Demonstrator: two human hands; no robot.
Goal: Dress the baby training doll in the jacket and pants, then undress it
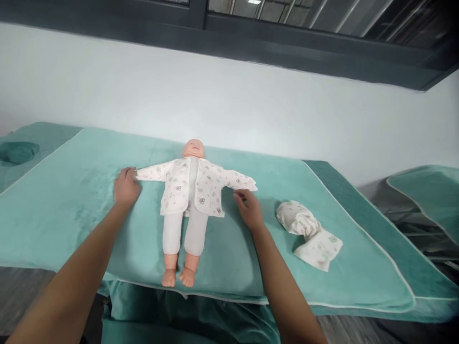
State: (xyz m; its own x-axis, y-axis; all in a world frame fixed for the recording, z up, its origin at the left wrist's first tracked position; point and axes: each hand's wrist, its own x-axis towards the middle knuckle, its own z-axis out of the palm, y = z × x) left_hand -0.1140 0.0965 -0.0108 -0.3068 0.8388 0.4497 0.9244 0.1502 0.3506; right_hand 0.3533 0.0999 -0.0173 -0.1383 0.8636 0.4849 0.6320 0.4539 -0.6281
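Observation:
A baby doll (194, 149) lies on its back, head toward the wall and bare feet toward me. It wears a white printed baby jacket (211, 186), open down the front, over white leg coverings (172, 234). Both sleeves are spread out sideways. At the end of the sleeve on the left, my left hand (127, 186) has its fingers closed on the cuff; the fingertips are partly hidden. My right hand (249, 206) is just below the cuff on the right, thumb and fingers slightly apart, with nothing visible between them.
Crumpled white printed baby clothing (304, 231) lies right of my right forearm. A green padded mat (251, 267) with pale piping covers the table. Behind it rise a white wall (229, 105) and a dark window frame (287, 52). Another green-covered surface (430, 196) stands at far right.

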